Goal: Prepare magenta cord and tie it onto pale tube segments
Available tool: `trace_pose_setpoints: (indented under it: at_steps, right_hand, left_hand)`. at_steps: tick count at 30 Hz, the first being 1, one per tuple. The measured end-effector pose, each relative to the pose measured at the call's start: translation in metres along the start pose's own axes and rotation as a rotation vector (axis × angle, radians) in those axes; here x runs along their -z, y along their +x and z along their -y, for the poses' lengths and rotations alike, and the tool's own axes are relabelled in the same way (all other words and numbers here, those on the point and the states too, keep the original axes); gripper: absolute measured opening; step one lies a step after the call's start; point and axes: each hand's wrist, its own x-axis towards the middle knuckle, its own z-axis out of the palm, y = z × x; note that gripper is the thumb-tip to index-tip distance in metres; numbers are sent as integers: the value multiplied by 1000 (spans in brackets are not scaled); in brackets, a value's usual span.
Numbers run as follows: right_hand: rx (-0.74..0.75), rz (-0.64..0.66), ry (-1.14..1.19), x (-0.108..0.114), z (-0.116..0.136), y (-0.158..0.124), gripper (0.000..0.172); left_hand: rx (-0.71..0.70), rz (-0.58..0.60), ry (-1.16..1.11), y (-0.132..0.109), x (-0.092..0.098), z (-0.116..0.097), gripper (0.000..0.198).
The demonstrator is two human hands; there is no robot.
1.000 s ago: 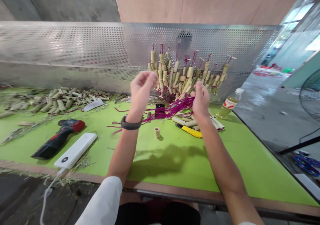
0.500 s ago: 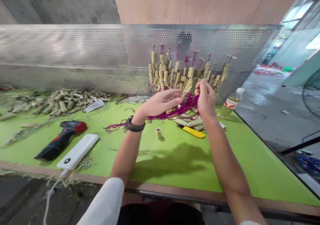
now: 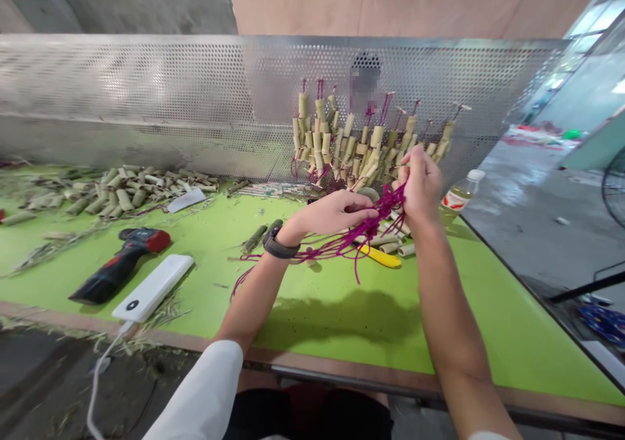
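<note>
Both hands are at a tangled bundle of purple cords (image 3: 342, 239) above the table. My right hand (image 3: 422, 183) is closed around its right end, fingers curled and raised. My left hand (image 3: 336, 213), with a dark band on the wrist, has thumb and fingers drawn together on the cords' middle. Loose ends trail left beneath the left wrist, and one hangs down in front. Just below the cords a short bamboo piece (image 3: 311, 258) stands partly covered. A yellow-handled cutter (image 3: 383, 256) lies under the bundle beside cut bamboo tubes (image 3: 390, 247).
Bamboo tubes strung on purple cord (image 3: 319, 144) hang on a perforated metal panel (image 3: 195, 95). At left are a bamboo pile (image 3: 122, 196), a cordless drill (image 3: 122, 264) and a white power bank (image 3: 153, 288) with a cable. A bottle (image 3: 458, 199) stands near the right table edge.
My right hand has moved right and slightly up, drawing the purple cords out longer. My left hand has shifted right and lower, its fingers now closed onto the cords.
</note>
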Motion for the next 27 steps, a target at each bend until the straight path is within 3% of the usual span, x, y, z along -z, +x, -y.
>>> trace_pose_setpoints:
  at_steps: [4, 7, 10, 12, 14, 17, 20, 23, 27]
  right_hand:
    - [32, -99, 2, 12, -9, 10, 56]
    - [-12, -148, 48, 20, -12, 16, 51]
    - [-35, -204, 51, 26, -10, 20, 47]
    - [-31, -235, 35, 27, -7, 20, 46]
    - [-24, -237, 30, 25, -1, 18, 46]
    - [-3, -183, 25, 20, 9, 10, 47]
    - [31, -168, 18, 17, 16, 6, 46]
    - [20, -242, 12, 23, 18, 11, 43]
    - [-123, -340, 8, 36, 15, 22, 39]
  left_hand:
    - [97, 21, -68, -4, 9, 7, 40]
    - [245, 159, -228, -9, 18, 12, 48]
    - [299, 253, -287, -13, 23, 12, 52]
    - [306, 225, -220, -14, 22, 11, 55]
    - [304, 123, -100, -13, 17, 10, 61]
    - [204, -1, 73, -7, 6, 14, 61]
    - [80, 99, 106, -1, 1, 21, 37]
    - [71, 196, 0, -1, 6, 21, 35]
    - [137, 86, -105, -10, 20, 9, 41]
